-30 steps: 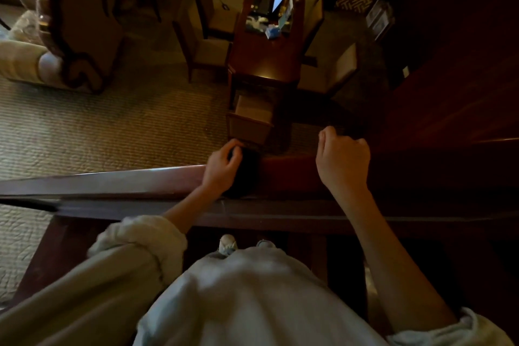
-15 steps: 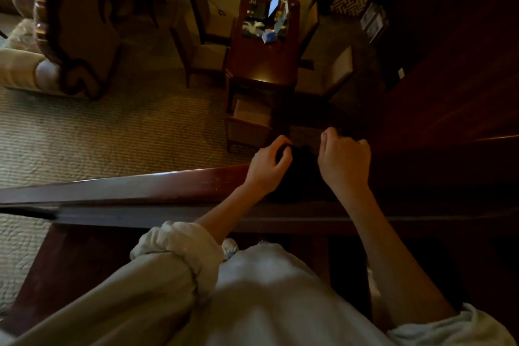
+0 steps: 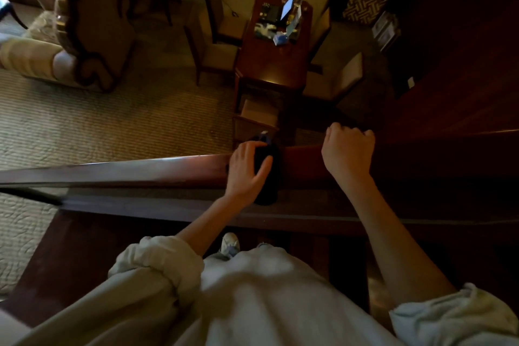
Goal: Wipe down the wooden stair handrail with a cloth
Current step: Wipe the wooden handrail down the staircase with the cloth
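Note:
A dark wooden handrail (image 3: 126, 170) runs across the view from left to right, with a lower ledge just in front of it. On the rail's middle lies a dark cloth (image 3: 270, 180), draped over the top and down the near side. My left hand (image 3: 244, 168) grips the cloth between thumb and fingers and presses it to the rail. My right hand (image 3: 348, 152) sits on the rail a short way to the right, with its fingers curled over the far edge. The cloth's underside is hidden.
Beyond and below the rail lies a carpeted room with an armchair (image 3: 84, 36), a dark wooden table (image 3: 272, 64) holding small items, and chairs around it. A dark wood wall (image 3: 463, 78) rises at the right. My shoe (image 3: 230, 244) shows below the ledge.
My left hand slid the cloth right along the rail until it was beside my right hand, then came back a little to the left. My right hand kept its place.

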Available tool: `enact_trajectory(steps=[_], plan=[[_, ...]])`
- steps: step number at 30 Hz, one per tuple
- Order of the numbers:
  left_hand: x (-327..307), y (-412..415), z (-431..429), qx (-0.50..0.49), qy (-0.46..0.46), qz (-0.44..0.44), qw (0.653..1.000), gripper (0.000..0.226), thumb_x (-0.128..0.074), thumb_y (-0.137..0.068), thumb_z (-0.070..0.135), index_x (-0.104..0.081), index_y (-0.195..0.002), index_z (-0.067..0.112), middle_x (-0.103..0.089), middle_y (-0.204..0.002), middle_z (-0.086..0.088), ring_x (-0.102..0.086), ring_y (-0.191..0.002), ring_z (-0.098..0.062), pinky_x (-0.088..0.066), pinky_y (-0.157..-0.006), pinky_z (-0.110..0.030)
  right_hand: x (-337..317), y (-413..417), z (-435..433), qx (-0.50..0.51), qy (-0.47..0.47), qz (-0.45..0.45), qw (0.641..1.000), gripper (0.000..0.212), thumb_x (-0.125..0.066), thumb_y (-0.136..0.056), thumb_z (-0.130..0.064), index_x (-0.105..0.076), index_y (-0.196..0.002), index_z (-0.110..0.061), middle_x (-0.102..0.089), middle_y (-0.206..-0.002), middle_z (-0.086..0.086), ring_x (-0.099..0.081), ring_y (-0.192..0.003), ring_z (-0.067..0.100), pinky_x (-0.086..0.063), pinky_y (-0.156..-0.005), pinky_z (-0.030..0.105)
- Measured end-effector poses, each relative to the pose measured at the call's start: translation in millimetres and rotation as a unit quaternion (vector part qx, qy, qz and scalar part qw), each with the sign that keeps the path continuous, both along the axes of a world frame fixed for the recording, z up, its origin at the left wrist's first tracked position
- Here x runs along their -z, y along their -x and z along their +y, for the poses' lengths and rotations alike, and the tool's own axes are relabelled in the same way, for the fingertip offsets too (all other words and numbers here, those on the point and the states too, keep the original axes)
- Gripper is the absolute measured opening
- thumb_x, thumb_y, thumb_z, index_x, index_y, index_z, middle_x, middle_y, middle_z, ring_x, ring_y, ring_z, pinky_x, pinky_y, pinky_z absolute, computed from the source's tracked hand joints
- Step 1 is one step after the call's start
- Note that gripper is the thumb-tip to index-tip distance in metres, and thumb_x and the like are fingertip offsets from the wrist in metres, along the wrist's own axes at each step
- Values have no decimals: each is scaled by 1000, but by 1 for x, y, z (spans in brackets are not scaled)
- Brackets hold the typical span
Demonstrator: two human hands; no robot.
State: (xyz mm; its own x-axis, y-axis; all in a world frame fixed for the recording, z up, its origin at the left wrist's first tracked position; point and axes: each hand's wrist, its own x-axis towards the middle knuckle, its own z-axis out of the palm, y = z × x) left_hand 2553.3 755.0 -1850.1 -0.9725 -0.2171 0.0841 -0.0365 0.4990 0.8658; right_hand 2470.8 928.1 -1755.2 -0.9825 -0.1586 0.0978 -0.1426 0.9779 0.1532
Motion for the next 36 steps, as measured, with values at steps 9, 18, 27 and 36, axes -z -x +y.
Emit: enact_trajectory(steps=[9, 18, 27, 36], plan=[[-44, 0, 77, 89, 37, 34, 995, 46, -51, -95, 24, -42, -138, 10, -37, -149, -10, -21, -142, -18, -10, -119, -36, -4, 0, 1, -22, -35, -12, 999, 38, -27, -105, -25, -61, -103, -8, -68, -100, 12, -62, -99, 32, -36, -89, 41], [21, -27, -27, -85, -38, -99, 991, 51, -52, -94, 11, -35, -142, 8, -48, -134, -17, -50, -121, -31, -44, -99, -49, -4, -5, 1, -19, -15, -3, 1000, 32, -33, -102, -24, -55, -82, -12, -58, -74, 6, -61, -82, 27, -39, -88, 42], [-23, -14, 24, 148, 11, 14, 989, 50, -54, -94, 11, -37, -141, 13, -40, -144, 3, -28, -132, -1, -24, -113, -19, -6, -4, 2, -33, -29, 1, 999, 33, -33, -102, -25, -59, -88, -11, -61, -78, 7, -60, -81, 27, -38, -83, 40], [-33, 3, 25, 41, -9, -63, 997, 29, -51, -96, 17, -47, -124, 16, -55, -121, -4, -55, -112, -18, -50, -94, -42, -5, -5, 0, -19, -21, 1, 1000, 31, -35, -102, -24, -58, -85, -11, -52, -69, 5, -59, -75, 25, -38, -83, 40]])
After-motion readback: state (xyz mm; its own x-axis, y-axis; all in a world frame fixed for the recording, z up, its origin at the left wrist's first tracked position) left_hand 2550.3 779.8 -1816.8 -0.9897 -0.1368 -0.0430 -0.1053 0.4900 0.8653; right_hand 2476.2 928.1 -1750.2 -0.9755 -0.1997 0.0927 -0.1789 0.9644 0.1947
